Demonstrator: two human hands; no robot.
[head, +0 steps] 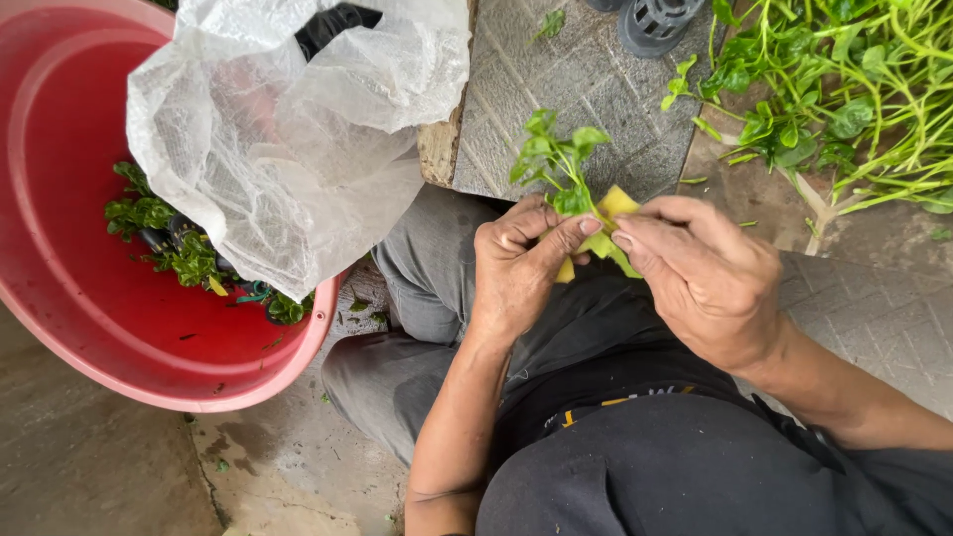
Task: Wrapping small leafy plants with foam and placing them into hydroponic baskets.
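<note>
My left hand (516, 263) and my right hand (700, 268) meet over my lap, both pinching a small leafy green sprig (556, 159) with a yellow strip (608, 213) folded around its stem. The sprig's leaves stick up above my fingertips. The thumb and forefinger of each hand press on the yellow strip from either side. The lower end of the stem is hidden behind my fingers.
A big red plastic basin (89, 328) at the left holds several leafy cuttings (189, 253), half covered by a white mesh bag (288, 129). A heap of green leafy stems (844, 89) lies at the upper right on paved ground. A grey slotted plastic object (655, 22) sits at the top.
</note>
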